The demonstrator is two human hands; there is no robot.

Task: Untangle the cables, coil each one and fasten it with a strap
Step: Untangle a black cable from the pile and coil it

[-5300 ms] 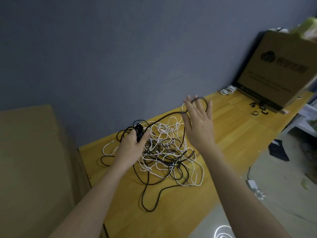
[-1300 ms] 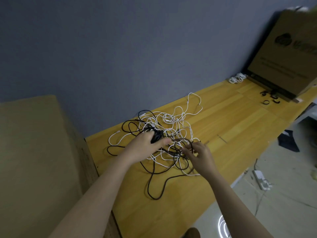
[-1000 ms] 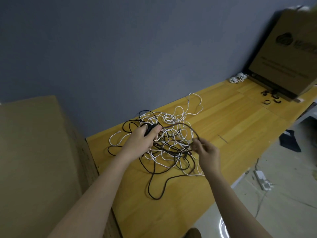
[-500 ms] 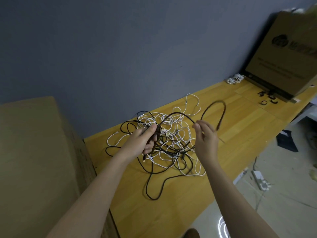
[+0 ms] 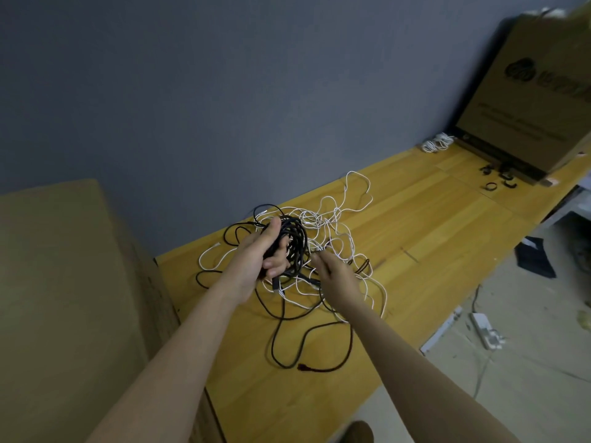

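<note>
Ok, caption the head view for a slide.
Left hand grips a black cable coil; right hand reaches into the tangle.

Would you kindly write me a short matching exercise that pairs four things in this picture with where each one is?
Things:
1. black cable coil
2. bundled white cable
3. black straps
4. white power strip

Places:
A. on the floor
B. in the left hand
C. on the desk before the cardboard box
D. at the wall beside the box

Pairs: 1-B, 2-D, 3-C, 4-A

black coil (image 5: 292, 241), white tangle (image 5: 332, 231), tabletop
</note>
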